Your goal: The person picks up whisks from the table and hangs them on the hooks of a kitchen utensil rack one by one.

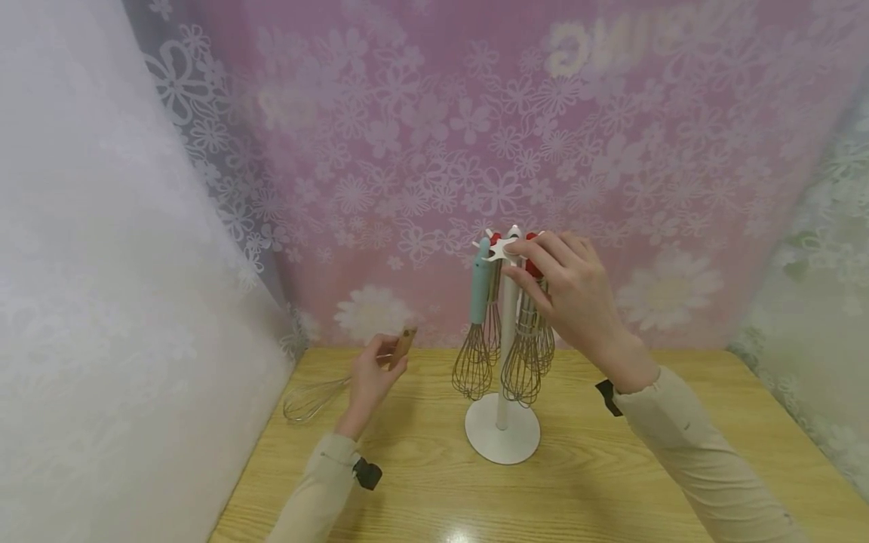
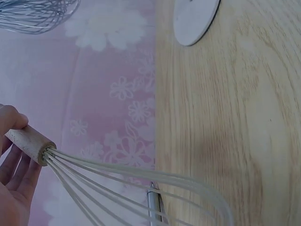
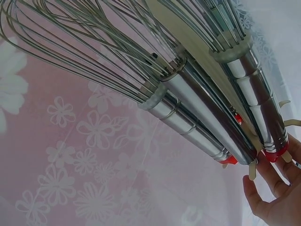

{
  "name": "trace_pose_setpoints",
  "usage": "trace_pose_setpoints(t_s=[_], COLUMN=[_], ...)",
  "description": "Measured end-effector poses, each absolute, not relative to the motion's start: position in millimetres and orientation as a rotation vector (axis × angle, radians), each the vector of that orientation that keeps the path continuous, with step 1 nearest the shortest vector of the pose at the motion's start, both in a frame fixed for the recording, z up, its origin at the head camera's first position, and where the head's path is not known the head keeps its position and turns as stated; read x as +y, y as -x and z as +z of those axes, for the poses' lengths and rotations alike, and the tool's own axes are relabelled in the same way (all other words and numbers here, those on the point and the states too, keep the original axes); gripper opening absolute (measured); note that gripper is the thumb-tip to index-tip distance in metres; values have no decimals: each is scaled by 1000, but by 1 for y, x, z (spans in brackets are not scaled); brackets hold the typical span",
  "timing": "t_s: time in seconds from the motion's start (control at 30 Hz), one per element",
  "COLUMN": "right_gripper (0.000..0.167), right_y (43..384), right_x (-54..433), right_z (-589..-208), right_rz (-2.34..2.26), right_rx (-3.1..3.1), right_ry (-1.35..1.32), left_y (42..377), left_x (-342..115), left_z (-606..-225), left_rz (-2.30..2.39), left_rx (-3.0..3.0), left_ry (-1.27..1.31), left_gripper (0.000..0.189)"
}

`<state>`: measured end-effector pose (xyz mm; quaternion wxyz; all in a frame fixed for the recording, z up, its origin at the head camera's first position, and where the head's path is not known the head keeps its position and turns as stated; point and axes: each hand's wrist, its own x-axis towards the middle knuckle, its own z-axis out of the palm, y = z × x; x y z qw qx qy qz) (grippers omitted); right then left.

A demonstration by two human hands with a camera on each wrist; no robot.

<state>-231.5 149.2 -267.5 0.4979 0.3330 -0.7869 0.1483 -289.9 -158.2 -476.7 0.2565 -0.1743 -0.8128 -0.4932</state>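
My left hand (image 1: 370,385) grips a balloon whisk by its wooden handle (image 1: 403,347); its wire loops (image 1: 312,400) point left, low over the table. In the left wrist view, thumb and fingers hold the wooden handle (image 2: 30,143). My right hand (image 1: 570,286) pinches the white hooked top (image 1: 501,250) of a whisk stand (image 1: 506,324). From it hang several whisks: one with a light-blue handle (image 1: 479,290), others with shiny metal handles (image 3: 211,115) and red ends. The right fingertips lie beside those red ends in the right wrist view.
The stand's round white base (image 1: 502,451) rests on the wooden table (image 1: 577,483). A metal handle (image 2: 154,205) shows behind the held whisk's wires, near the table's back edge. Flowered pink cloth (image 1: 407,151) rises behind, with pale cloth walls at both sides.
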Motion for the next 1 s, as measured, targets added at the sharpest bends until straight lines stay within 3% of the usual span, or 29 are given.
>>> trace_pose_setpoints(t_s=[0.37, 0.57, 0.67, 0.9, 1.0], right_gripper=[42, 24, 23, 45, 45], right_y=[233, 233, 233, 233, 233], right_x=[155, 155, 155, 154, 154], right_z=[-268, -267, -267, -266, -266], right_rz=[361, 374, 379, 384, 383], right_rx=[-1917, -1918, -1916, -1908, -1910], right_ry=[-856, -861, -855, -839, -836], left_y=[281, 273, 269, 236, 233], left_x=[-145, -135, -130, -110, -106], left_z=[-461, -448, -439, -393, -387], left_rz=[-1377, -1423, -1450, -1435, -1438], left_rx=[-2135, -2081, -2040, -1971, -1959], left_ry=[566, 648, 688, 757, 776], left_gripper=[34, 34, 35, 34, 33])
